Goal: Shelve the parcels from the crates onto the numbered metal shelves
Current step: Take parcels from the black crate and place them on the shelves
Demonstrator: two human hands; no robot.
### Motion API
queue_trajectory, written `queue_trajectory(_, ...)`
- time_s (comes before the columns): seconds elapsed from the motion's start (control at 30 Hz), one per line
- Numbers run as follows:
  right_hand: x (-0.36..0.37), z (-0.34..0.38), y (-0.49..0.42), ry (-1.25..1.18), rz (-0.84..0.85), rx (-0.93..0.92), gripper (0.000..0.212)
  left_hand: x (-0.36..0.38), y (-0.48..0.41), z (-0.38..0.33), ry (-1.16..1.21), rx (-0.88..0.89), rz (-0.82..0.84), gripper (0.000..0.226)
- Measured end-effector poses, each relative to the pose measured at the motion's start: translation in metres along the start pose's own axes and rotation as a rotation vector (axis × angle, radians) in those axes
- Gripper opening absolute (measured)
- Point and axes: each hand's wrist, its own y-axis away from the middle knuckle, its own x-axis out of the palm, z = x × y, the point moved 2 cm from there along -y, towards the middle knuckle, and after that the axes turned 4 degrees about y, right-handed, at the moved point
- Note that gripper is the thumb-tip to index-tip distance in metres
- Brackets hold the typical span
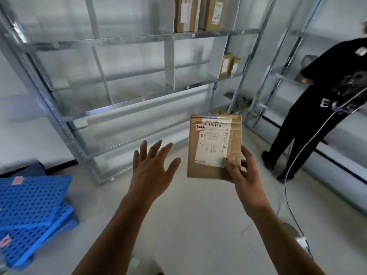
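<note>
Left hand (pixel 153 173) open — right hand (pixel 244 176) (thumb-forward) curled

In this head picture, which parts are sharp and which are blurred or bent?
Head view: the parcel in the right hand is sharp enough to read its 1-4 mark; the metal shelves are blurred; the wide lens bows their uprights; light is soft, without hard shadows.

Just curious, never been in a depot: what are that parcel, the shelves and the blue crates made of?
Parcel: brown cardboard, matte, creased, taped, paper label. Shelves: probably galvanised steel, dull grey sheen. Crates: likely moulded plastic, bright blue, perforated.
</note>
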Motion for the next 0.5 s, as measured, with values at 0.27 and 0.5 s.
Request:
queue_trajectory(0.27, -0.025, -0.026, -0.076, 0.032, -0.188, 0.062, 0.063, 0.062, -0.136, -0.022, 0.029, 0.125, 0.127, 0.075)
queue_trajectory(0.5, -0.083, -0.077, -0.173, -0.019, -0.304, 0.117, 0.074, 0.151, -0.252, -0.07, 0.01, 0.217, 0.238, 0.073)
